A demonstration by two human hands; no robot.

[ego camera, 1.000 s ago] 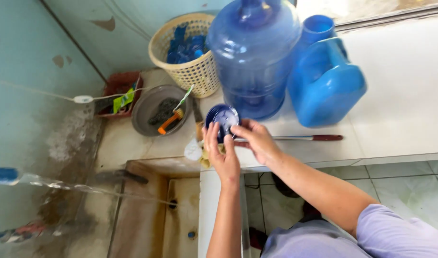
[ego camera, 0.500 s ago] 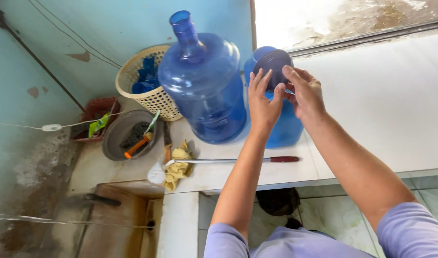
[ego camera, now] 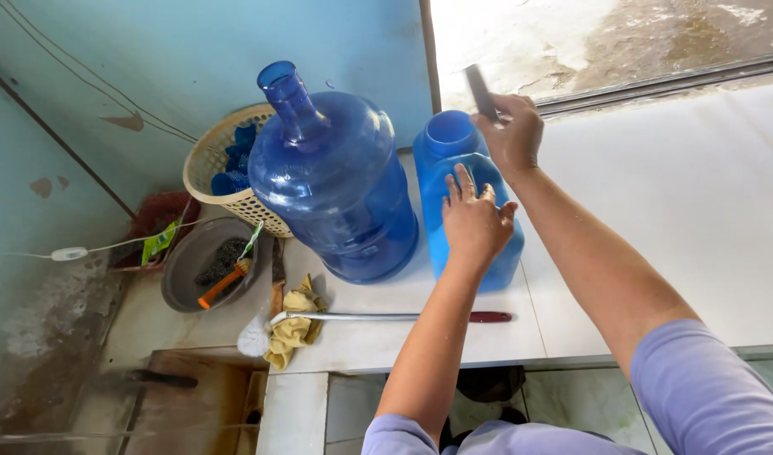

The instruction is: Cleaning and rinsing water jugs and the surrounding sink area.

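Note:
My right hand is raised above the white counter and pinches a dark round lid, seen edge-on, just right of the open mouth of a blue plastic canister. My left hand lies flat on the canister's upper side with its fingers spread, holding nothing. A large blue water bottle stands upright directly left of the canister, touching or nearly touching it.
A long metal ladle with a red handle lies along the white tiled counter near its front edge, by a yellow cloth. At the left are a woven basket and a grey basin holding an orange-handled brush.
Both hands lifted the lid from the counter's front edge up to the canister. Now my left hand has let go and rests on the canister, while my right hand holds the lid alone.

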